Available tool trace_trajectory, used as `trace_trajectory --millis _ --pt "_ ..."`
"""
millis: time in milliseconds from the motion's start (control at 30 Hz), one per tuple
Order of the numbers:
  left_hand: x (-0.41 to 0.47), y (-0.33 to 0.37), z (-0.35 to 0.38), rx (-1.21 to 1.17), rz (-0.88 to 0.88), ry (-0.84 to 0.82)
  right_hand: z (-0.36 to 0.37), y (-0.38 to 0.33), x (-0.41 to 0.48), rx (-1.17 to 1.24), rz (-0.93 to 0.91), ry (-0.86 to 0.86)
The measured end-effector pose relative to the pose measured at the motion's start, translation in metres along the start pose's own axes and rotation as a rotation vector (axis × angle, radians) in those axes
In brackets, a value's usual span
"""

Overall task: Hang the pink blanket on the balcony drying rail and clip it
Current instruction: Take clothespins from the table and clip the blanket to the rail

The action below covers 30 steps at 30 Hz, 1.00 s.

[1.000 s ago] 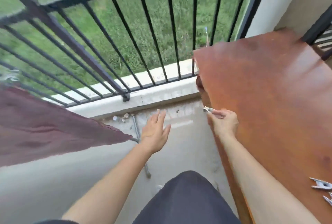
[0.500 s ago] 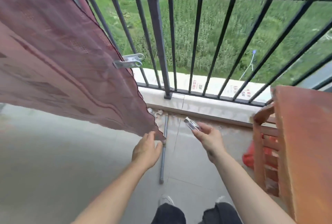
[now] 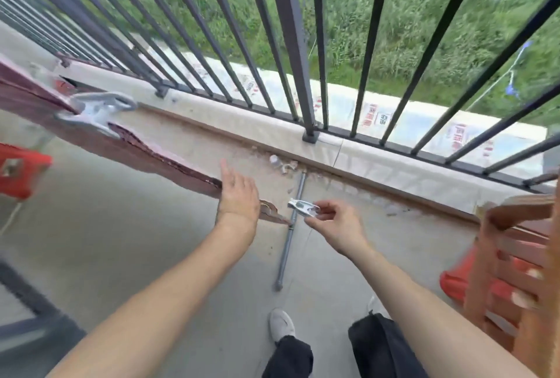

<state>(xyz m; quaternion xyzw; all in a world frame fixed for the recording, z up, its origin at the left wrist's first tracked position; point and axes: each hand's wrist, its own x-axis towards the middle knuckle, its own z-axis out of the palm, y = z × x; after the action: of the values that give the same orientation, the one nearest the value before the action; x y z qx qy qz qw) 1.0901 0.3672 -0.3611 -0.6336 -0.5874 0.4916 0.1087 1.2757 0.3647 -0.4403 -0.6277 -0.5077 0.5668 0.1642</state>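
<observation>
I see the pink blanket (image 3: 157, 159) almost edge-on, a dark pink band running from the left edge to my left hand (image 3: 239, 196). That hand grips the band near its corner, whose tip pokes out to the right of my palm. A metal clip (image 3: 94, 111) is fastened on the blanket at the left. My right hand (image 3: 333, 226) pinches a second metal clip (image 3: 303, 206) just right of the blanket corner, a short gap away. Whatever the blanket hangs from is out of view.
The black balcony railing (image 3: 291, 44) stands ahead on a concrete curb, with grass beyond. On the floor between my hands lies a grey metal rod (image 3: 288, 244). A wooden piece of furniture (image 3: 521, 256) stands at the right with a red object (image 3: 454, 283) under it. A red stool (image 3: 21, 171) sits at the left.
My view tilted down, so the blanket now appears edge-on. My left hand still holds the blanket corner, and my right hand has carried the clip closer to it.
</observation>
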Motion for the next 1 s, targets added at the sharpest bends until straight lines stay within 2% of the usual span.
trace_trajectory --millis 100,300,467,700,1000 --pt "0.006 -0.006 0.003 -0.023 -0.067 -0.078 0.01 0.004 0.01 0.004 -0.039 -0.014" --pt "0.016 -0.019 0.011 -0.183 0.061 0.101 0.037 0.006 0.008 0.008 -0.118 -0.063" --pt "0.018 -0.026 0.016 -0.2 0.177 0.181 0.055 0.012 0.003 -0.178 -0.238 -0.005" --pt "0.016 -0.024 0.017 -0.267 0.151 0.232 0.07 0.01 0.007 -0.223 -0.434 0.131" --pt "0.013 -0.026 0.02 -0.263 0.162 0.267 0.095 -0.016 0.021 -0.175 -0.491 0.074"
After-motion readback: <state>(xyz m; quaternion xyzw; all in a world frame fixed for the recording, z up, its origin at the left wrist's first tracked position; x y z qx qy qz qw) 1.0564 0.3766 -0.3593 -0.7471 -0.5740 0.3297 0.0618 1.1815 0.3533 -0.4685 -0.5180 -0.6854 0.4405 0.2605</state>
